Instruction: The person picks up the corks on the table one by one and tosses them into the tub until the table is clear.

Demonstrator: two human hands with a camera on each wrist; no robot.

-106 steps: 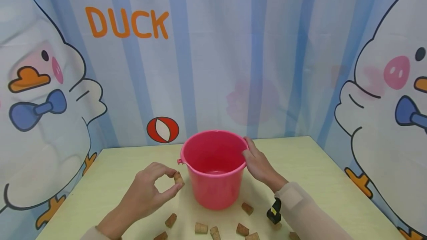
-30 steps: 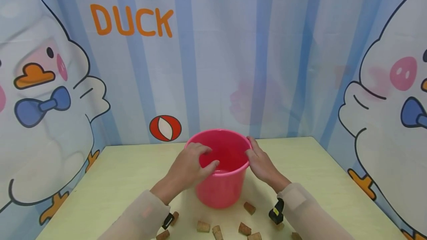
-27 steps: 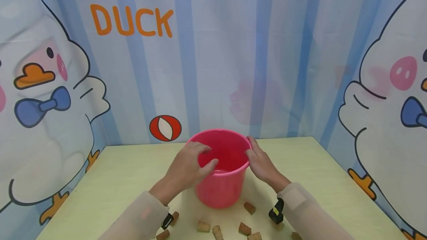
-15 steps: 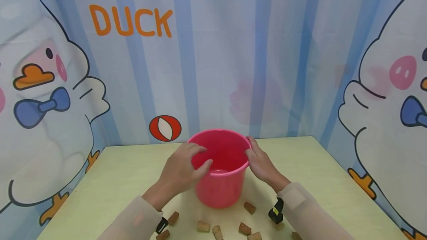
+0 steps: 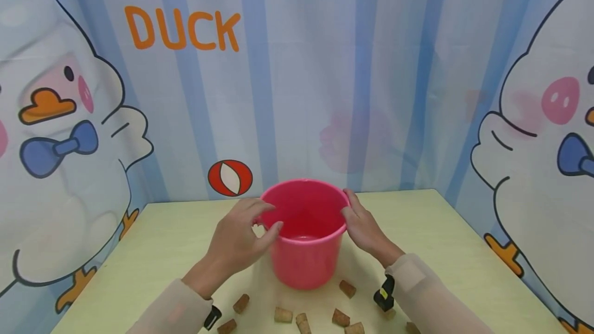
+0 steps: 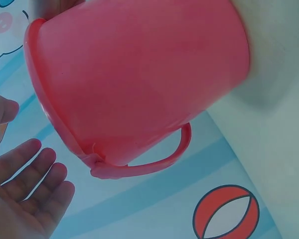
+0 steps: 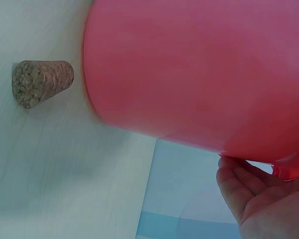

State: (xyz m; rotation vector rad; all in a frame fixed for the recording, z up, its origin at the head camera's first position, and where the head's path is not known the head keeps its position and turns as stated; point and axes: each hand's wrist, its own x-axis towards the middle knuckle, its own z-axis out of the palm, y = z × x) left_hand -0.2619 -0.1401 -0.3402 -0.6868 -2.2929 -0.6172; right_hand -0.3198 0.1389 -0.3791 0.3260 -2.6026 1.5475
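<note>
A pink bucket [image 5: 303, 267] stands upright on the pale table, its mouth facing up toward me. My right hand [image 5: 364, 228] grips the bucket's right rim, thumb on the near side. In the right wrist view its fingers [image 7: 234, 186] lie against the wall below the rim. My left hand [image 5: 234, 236] hovers at the left rim with thumb and fingers parted and nothing between them. The left wrist view shows its fingers [image 6: 32, 172] spread beside the rim, with the bucket's handle [image 6: 154, 167] hanging down the far side. The bucket's floor is only partly visible.
Several corks lie in front of the bucket, among them a brown cork [image 5: 347, 288] close to its base and a lighter cork [image 5: 283, 315]. One cork [image 5: 389, 314] is partly behind the right wrist's black strap. A duck-print curtain [image 5: 306, 66] encloses the table's back and sides.
Earlier my left hand pinched a cork left of the bucket, then was over its mouth with no cork visible. Now it has drawn back left to the rim. The right hand keeps its grip.
</note>
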